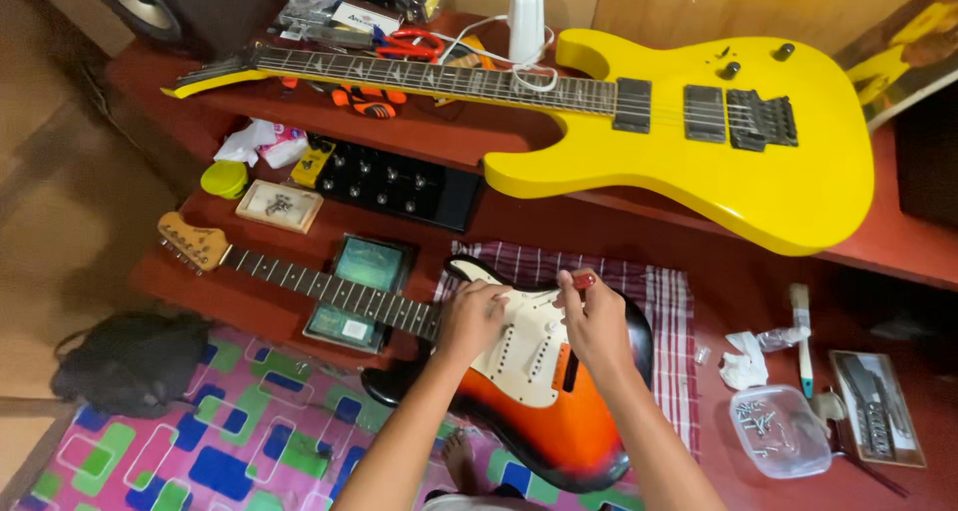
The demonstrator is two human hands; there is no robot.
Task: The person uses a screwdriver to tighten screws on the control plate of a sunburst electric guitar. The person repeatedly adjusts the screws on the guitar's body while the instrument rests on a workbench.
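Pinched in the right hand (596, 321) is a red-handled screwdriver (582, 282) over the sunburst guitar (519, 411), whose pickguard is pressed by the left hand (471, 316) on the striped cloth (667, 311) near the shelf edge; two guitars are counted, the yellow guitar (699, 162) above.

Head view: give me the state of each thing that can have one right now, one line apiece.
Sunburst guitar: lying flat on the striped cloth, white pickguard up.
Left hand: pressed on the pickguard.
Right hand: holding a red-handled tool at the guitar's body.
Yellow guitar: lying flat on the upper shelf, untouched.
Clear plastic container: open, small screws inside.
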